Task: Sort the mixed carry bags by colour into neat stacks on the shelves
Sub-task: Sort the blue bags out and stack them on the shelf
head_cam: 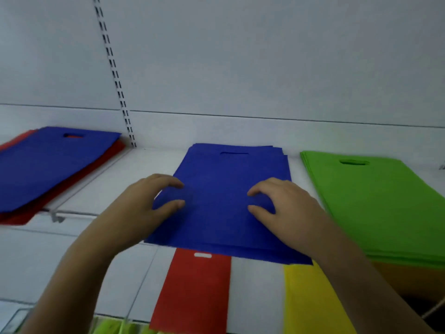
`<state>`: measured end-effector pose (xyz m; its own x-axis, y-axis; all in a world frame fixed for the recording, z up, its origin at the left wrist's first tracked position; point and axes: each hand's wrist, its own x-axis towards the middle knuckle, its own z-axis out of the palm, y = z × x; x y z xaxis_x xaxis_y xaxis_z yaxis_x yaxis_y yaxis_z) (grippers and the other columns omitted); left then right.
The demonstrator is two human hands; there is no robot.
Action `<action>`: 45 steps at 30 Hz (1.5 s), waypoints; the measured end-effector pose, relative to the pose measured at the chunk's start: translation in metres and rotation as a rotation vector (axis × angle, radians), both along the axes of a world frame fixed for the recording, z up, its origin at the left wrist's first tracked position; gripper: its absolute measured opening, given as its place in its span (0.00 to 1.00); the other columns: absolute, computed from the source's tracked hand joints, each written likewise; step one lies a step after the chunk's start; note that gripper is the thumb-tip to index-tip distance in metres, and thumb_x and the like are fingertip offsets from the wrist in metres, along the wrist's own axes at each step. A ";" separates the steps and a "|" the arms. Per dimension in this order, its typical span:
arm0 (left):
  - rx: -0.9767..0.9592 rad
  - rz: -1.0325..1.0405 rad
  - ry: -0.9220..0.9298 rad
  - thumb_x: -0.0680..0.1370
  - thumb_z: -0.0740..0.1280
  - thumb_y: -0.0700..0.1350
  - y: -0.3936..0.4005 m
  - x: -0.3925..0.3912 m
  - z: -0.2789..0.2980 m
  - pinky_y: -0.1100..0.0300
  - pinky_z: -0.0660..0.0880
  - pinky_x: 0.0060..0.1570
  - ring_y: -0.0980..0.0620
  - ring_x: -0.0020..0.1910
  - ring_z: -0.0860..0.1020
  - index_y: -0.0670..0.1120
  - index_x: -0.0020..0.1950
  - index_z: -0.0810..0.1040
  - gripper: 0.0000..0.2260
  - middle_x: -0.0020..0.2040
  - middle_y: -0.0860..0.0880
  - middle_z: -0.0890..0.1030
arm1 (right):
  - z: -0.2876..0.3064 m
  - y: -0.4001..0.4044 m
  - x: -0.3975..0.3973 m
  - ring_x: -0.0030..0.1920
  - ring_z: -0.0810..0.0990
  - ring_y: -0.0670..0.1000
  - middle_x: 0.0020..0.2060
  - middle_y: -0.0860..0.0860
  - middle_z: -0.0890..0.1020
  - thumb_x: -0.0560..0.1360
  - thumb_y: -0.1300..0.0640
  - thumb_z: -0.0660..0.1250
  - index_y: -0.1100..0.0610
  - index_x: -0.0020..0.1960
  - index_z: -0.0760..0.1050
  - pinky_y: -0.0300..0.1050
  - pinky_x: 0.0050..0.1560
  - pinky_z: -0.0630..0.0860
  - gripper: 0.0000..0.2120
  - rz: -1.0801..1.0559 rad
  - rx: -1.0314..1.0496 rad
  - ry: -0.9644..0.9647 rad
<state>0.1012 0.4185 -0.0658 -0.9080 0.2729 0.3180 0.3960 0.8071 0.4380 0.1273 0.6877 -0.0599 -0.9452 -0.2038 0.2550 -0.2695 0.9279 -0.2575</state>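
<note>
both hands rest on the blue stack (231, 201) mid-shelf (101, 194) — the left hand (147, 208) at its left edge, the right hand (286, 208) on top, fingers curled loosely and pressing, gripping nothing. the step looks like squaring this pile beside the green stack (385, 203). next likely calls for fetching the stray blue bag (48, 162) lying on red bags (19, 216) — well to the left.

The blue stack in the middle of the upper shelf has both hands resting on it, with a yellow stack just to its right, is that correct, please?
Not quite: the head view shows the stack to the right of the blue stack is green, not yellow. Both hands, left and right, do rest on the blue stack.
</note>
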 end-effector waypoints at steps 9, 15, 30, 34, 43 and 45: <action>0.202 -0.024 -0.047 0.78 0.64 0.50 -0.063 0.068 0.009 0.68 0.74 0.49 0.66 0.51 0.78 0.59 0.53 0.79 0.07 0.49 0.65 0.81 | 0.009 -0.099 0.019 0.46 0.79 0.40 0.47 0.36 0.79 0.78 0.43 0.62 0.43 0.56 0.76 0.45 0.50 0.78 0.09 0.237 -0.148 -0.069; 0.252 0.005 -0.011 0.78 0.65 0.47 -0.152 0.087 0.013 0.65 0.75 0.52 0.62 0.51 0.79 0.56 0.52 0.81 0.07 0.50 0.63 0.81 | 0.012 -0.192 0.021 0.41 0.79 0.38 0.40 0.34 0.80 0.77 0.43 0.62 0.42 0.50 0.77 0.44 0.46 0.79 0.06 0.324 -0.182 -0.079; 0.118 0.194 0.183 0.78 0.64 0.48 -0.378 0.043 0.009 0.80 0.63 0.51 0.68 0.55 0.72 0.53 0.56 0.79 0.08 0.53 0.61 0.79 | 0.017 -0.404 -0.049 0.61 0.74 0.47 0.63 0.43 0.74 0.77 0.37 0.58 0.48 0.69 0.67 0.48 0.60 0.73 0.25 0.154 -0.062 -0.094; 0.171 0.173 0.108 0.79 0.64 0.46 -0.399 -0.007 0.006 0.81 0.63 0.51 0.71 0.55 0.71 0.53 0.56 0.79 0.08 0.54 0.61 0.78 | 0.012 -0.411 -0.080 0.60 0.74 0.49 0.63 0.45 0.71 0.78 0.36 0.55 0.48 0.70 0.64 0.49 0.57 0.74 0.25 0.034 0.148 -0.094; -0.045 0.177 0.021 0.80 0.61 0.51 -0.410 -0.123 0.006 0.71 0.60 0.63 0.59 0.67 0.68 0.50 0.71 0.68 0.19 0.69 0.57 0.70 | 0.017 -0.409 -0.109 0.56 0.74 0.42 0.60 0.38 0.69 0.78 0.33 0.50 0.40 0.64 0.64 0.41 0.52 0.71 0.19 0.059 0.262 -0.114; -0.043 0.212 -0.023 0.80 0.61 0.52 -0.410 -0.141 0.009 0.67 0.62 0.63 0.57 0.68 0.68 0.50 0.71 0.67 0.20 0.68 0.57 0.70 | 0.018 -0.405 -0.114 0.56 0.73 0.41 0.61 0.36 0.67 0.77 0.32 0.50 0.39 0.64 0.63 0.40 0.54 0.71 0.20 0.036 0.228 -0.126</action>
